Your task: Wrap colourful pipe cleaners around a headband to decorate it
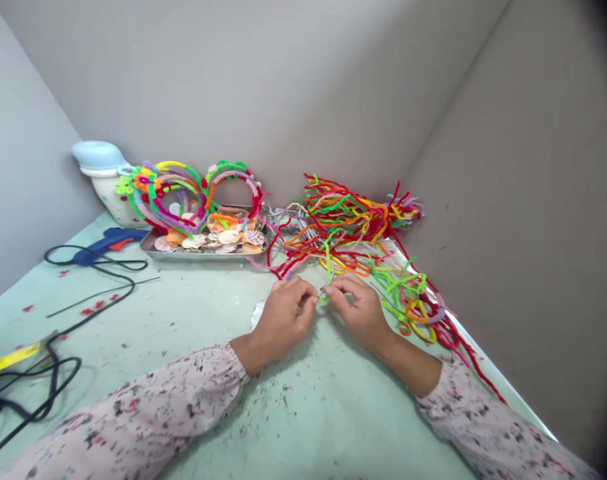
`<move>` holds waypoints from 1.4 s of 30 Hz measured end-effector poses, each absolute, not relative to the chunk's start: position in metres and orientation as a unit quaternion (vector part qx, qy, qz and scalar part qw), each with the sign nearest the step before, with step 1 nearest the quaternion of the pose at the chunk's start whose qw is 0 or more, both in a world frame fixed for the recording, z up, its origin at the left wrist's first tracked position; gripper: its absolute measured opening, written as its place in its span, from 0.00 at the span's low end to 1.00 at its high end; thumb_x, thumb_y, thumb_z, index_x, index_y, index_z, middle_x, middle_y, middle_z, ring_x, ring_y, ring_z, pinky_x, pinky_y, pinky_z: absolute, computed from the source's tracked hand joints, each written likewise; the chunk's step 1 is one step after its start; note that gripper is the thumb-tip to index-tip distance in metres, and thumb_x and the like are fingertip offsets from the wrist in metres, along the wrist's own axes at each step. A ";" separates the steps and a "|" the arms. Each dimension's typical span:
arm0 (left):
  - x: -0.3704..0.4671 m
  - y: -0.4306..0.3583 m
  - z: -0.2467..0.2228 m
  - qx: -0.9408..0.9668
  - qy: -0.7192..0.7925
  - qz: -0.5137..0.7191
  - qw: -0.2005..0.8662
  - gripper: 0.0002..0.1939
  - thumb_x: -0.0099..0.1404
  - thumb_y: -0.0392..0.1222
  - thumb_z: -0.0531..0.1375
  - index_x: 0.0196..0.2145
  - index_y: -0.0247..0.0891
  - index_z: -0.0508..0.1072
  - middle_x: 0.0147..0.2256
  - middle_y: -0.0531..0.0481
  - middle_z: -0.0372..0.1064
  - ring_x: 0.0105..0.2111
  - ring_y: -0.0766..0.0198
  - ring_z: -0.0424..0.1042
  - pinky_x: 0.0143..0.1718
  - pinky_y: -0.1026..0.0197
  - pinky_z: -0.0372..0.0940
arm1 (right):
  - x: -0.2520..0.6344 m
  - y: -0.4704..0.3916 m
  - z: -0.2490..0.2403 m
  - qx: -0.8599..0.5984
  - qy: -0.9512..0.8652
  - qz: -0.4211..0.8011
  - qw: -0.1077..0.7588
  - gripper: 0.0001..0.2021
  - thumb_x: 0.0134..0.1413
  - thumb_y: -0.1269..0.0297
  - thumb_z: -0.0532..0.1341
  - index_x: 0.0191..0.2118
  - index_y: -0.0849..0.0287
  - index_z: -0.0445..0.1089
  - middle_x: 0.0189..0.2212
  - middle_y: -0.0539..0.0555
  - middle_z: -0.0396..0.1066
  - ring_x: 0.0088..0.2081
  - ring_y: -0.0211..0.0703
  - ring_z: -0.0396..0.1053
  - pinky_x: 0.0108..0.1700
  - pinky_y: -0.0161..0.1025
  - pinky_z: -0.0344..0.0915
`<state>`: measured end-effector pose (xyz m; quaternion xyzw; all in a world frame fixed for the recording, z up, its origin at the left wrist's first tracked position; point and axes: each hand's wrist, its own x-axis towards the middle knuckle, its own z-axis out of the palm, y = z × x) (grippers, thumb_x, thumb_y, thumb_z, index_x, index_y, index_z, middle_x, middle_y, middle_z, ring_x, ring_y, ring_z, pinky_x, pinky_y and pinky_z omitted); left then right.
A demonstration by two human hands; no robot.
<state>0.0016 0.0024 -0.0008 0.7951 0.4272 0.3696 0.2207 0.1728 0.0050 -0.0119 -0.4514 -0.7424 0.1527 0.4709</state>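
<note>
Over the middle of the table, my left hand [289, 307] and my right hand [357, 308] meet almost fingertip to fingertip. Both are closed in a pinch on a light green pipe cleaner [328, 261], whose free end sticks up above the fingers. A small bend of it shows just below the fingertips; the rest is covered by my fingers. Behind them lies a tangled heap of pipe cleaners [346, 210] in red, orange, yellow and green. Close to my right wrist sits a pile of bent green pipe cleaners [400, 290].
A metal tray [203, 257] of seashells [228, 237] holds headbands [176, 193] wrapped in coloured pipe cleaners. Left of it are a blue glue gun [103, 245], a white container with a blue lid [99, 157] and a black cord [58, 373]. Grey walls enclose the table [303, 427].
</note>
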 end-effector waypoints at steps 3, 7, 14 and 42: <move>0.002 0.002 -0.002 0.791 0.427 0.376 0.224 0.05 0.64 0.36 0.52 0.31 0.36 0.67 0.30 0.52 0.65 0.32 0.64 0.63 0.39 0.59 0.55 | 0.173 0.005 -0.012 -0.452 -0.742 0.148 0.473 0.07 0.57 0.66 0.58 0.28 0.58 0.69 0.28 0.51 0.67 0.33 0.41 0.65 0.38 0.39 0.62; 0.001 0.002 -0.003 0.779 0.429 0.391 0.238 0.07 0.66 0.38 0.51 0.33 0.37 0.67 0.31 0.51 0.66 0.33 0.63 0.63 0.39 0.59 0.56 | 0.172 0.006 -0.011 -0.454 -0.744 0.149 0.466 0.07 0.57 0.65 0.58 0.28 0.58 0.68 0.28 0.51 0.67 0.33 0.41 0.65 0.39 0.38 0.61; 0.000 0.003 -0.003 0.772 0.423 0.395 0.264 0.08 0.66 0.40 0.50 0.34 0.37 0.68 0.32 0.51 0.66 0.34 0.63 0.64 0.40 0.59 0.56 | 0.171 0.005 -0.010 -0.460 -0.749 0.146 0.454 0.07 0.58 0.65 0.58 0.30 0.59 0.69 0.28 0.51 0.66 0.33 0.41 0.64 0.38 0.38 0.61; 0.001 0.004 -0.004 0.747 0.426 0.438 0.260 0.07 0.66 0.37 0.49 0.35 0.38 0.67 0.34 0.49 0.66 0.37 0.62 0.65 0.40 0.60 0.60 | 0.172 0.002 -0.015 -0.473 -0.757 0.189 0.409 0.11 0.57 0.60 0.57 0.40 0.58 0.73 0.21 0.49 0.70 0.22 0.37 0.65 0.29 0.35 0.63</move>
